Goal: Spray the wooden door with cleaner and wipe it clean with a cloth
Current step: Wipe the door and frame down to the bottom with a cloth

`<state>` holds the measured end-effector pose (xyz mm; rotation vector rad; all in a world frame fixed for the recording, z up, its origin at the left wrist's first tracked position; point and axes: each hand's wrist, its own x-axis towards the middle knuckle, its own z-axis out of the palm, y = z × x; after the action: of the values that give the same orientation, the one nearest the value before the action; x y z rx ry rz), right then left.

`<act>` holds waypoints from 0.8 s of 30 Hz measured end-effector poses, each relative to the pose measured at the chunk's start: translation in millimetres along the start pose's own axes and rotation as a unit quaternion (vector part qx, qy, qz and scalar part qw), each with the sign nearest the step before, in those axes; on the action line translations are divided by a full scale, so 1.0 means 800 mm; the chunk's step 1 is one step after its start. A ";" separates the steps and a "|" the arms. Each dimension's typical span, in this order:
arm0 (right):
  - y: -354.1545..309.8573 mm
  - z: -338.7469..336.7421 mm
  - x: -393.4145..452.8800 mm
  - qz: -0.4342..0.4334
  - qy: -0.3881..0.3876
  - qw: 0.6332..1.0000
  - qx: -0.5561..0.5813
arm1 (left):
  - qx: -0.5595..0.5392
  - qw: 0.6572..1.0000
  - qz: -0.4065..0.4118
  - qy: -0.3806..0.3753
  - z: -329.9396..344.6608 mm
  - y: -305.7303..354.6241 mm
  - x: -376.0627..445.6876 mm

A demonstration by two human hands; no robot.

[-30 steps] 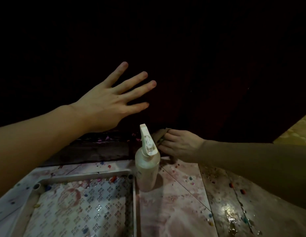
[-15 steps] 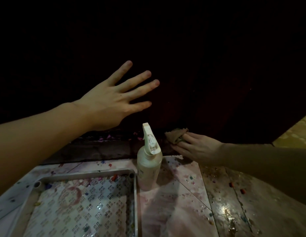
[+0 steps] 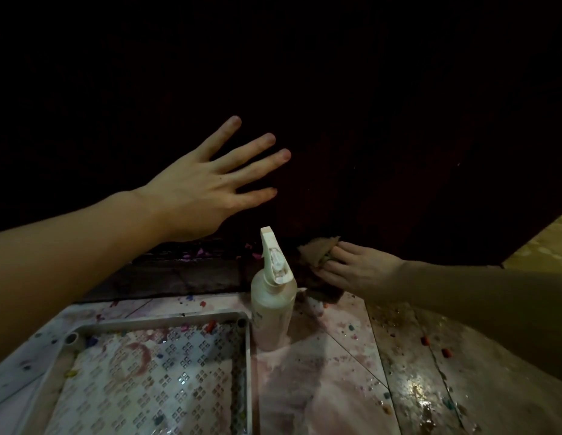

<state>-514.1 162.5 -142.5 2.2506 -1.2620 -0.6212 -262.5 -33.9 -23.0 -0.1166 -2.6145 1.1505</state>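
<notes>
The dark wooden door (image 3: 383, 127) fills the upper view, very dim. My left hand (image 3: 201, 193) lies flat against it with fingers spread. A white spray bottle (image 3: 272, 296) stands upright on the floor near the door's foot, untouched. To its right, my right hand (image 3: 358, 271) presses a brownish cloth (image 3: 317, 249) against the door's bottom edge, its fingers laid straight over the cloth. Part of the cloth is hidden under the hand.
A white plastic tray with a patterned grid bottom (image 3: 154, 384) sits on the floor at lower left, beside the bottle. The tiled floor (image 3: 414, 372) is wet, stained pink and strewn with small coloured bits. A lighter yellowish floor (image 3: 543, 246) shows past the door's right edge.
My right hand has slid the cloth to the right along the door's bottom, away from the bottle. My left hand has stayed flat on the door.
</notes>
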 end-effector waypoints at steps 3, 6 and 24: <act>0.000 0.001 -0.012 0.012 -0.020 1.000 -0.009 | 0.006 1.000 0.001 -0.008 -0.001 0.001 0.000; -0.003 -0.006 0.008 0.007 -0.012 1.000 0.010 | 0.011 1.000 0.001 -0.009 -0.001 0.002 0.000; 0.012 -0.001 0.006 -0.028 0.035 0.999 0.025 | 0.004 1.000 0.008 -0.029 -0.002 0.001 -0.004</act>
<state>-517.3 154.1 -136.7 2.3349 -1.1977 -0.5321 -259.2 -32.3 -23.1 -0.1046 -2.6635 1.1880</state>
